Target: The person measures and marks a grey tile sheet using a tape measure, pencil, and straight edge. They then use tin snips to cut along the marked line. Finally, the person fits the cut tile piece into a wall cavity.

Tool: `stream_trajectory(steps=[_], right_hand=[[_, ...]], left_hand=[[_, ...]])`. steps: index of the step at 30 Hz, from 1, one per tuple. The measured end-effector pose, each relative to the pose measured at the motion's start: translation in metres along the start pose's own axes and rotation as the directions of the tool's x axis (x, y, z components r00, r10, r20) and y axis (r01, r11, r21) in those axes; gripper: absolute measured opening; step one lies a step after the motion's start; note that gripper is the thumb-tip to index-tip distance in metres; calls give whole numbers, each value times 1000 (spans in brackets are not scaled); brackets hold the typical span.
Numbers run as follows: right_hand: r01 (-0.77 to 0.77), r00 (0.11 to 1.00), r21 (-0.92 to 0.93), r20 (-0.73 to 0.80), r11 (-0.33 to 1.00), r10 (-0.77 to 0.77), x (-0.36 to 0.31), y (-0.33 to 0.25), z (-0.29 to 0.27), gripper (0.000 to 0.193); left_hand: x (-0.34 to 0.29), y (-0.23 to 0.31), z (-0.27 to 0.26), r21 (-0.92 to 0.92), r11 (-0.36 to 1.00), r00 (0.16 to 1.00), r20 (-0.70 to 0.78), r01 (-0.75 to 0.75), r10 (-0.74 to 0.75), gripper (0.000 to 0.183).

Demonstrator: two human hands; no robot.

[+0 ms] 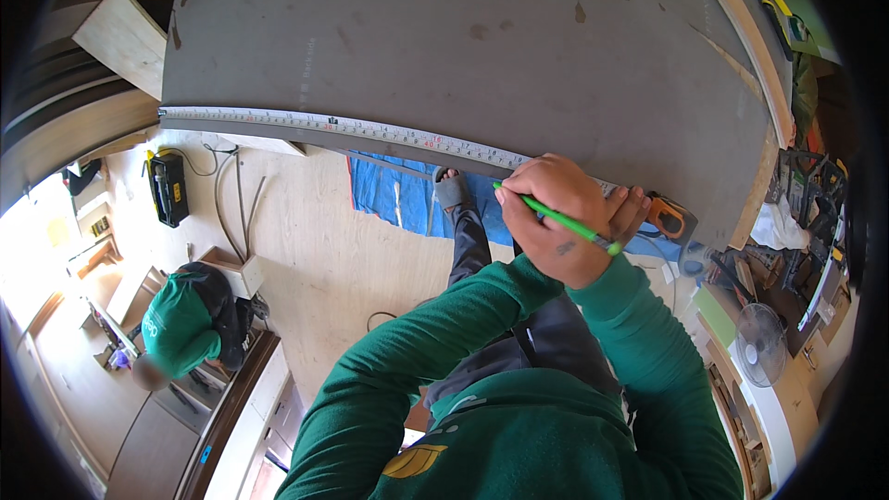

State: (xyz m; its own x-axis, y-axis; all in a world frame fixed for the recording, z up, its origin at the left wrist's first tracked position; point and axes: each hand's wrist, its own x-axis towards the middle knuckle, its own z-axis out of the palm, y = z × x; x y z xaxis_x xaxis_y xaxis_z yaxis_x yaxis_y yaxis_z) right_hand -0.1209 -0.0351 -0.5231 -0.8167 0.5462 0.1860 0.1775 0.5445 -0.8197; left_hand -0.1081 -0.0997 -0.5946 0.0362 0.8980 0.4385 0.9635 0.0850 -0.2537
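Note:
My right hand (556, 208) is closed around a slim green pen (565, 219), just over the near edge of a large dark grey board (444, 46). Along that edge runs the white blade (370, 130) of a tape measure, from the board's left corner to my hands. Its orange and black case (669, 218) sits at the right. Crossing beneath the right wrist, my left hand (631, 209) is mostly hidden; its bent fingers show against the blade beside the case.
A blue sheet (398, 193) lies on the wooden floor under the board, near my foot. At left, another person in green (181, 319) bends over by a drawer box (231, 270). A black toolbox (168, 188) stands farther back. Tools and a fan (761, 344) crowd the right.

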Motion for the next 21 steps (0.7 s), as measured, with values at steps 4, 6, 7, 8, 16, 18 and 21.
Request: stream_trajectory(steps=[4, 6, 7, 8, 16, 18, 21], right_hand=[[-142, 988, 153, -34, 978, 149, 0, 2, -9, 12], [-31, 998, 108, -51, 994, 37, 0, 4, -6, 11], [-15, 997, 92, -69, 996, 22, 0, 6, -4, 12], [13, 996, 80, -93, 997, -5, 1, 7, -2, 13], [69, 993, 29, -98, 997, -66, -1, 8, 1, 17], [60, 996, 51, -68, 997, -57, -2, 7, 0, 19], [58, 997, 51, -57, 997, -55, -2, 8, 0, 20]], left_hand=[[-6, 20, 12, 106, 994, 1000, -4, 21, -20, 51], [-9, 31, 17, 126, 987, 995, 7, 95, -96, 50], [-9, 37, 19, 134, 981, 990, 17, 139, -143, 49], [-8, 43, 21, 144, 972, 981, 28, 186, -192, 49], [-13, 41, 26, 137, 983, 993, -16, 121, -120, 46], [-10, 36, 23, 142, 987, 997, -17, 78, -77, 45], [-7, 30, 19, 94, 987, 992, -21, 127, -126, 45]])
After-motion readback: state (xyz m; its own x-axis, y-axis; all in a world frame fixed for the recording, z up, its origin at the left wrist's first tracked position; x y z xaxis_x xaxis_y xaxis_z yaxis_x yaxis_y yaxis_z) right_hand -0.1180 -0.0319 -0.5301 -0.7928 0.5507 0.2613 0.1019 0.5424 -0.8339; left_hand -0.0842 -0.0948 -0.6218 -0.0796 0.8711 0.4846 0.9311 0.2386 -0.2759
